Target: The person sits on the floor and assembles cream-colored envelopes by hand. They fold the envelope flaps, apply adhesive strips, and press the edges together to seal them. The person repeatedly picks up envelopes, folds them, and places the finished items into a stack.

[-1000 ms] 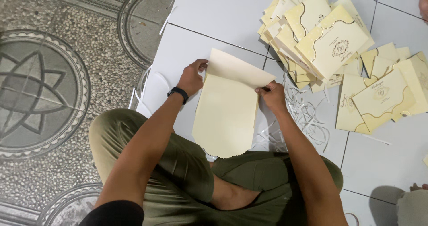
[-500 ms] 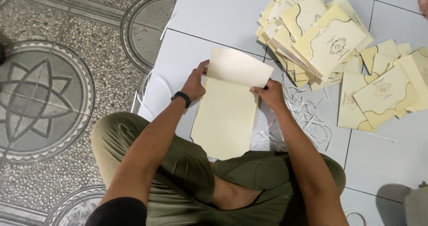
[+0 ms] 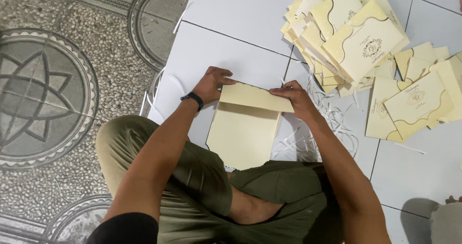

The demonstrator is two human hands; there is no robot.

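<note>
Light is even and fairly bright, soft and diffuse, with no hard glare on the white floor tiles (image 3: 240,27), which come out slightly bluish. Faint, soft shadows sit under the cream card (image 3: 245,133) and along the forearms. Focus is reasonably sharp across the middle, while the patterned stone floor (image 3: 48,94) looks grainy and straight lines bend slightly toward the edges.

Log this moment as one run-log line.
left hand: pressing folded flap's left end | right hand: pressing flap's right end | cream card sheet: on white floor tile | finished cards pile: apart, right
</note>
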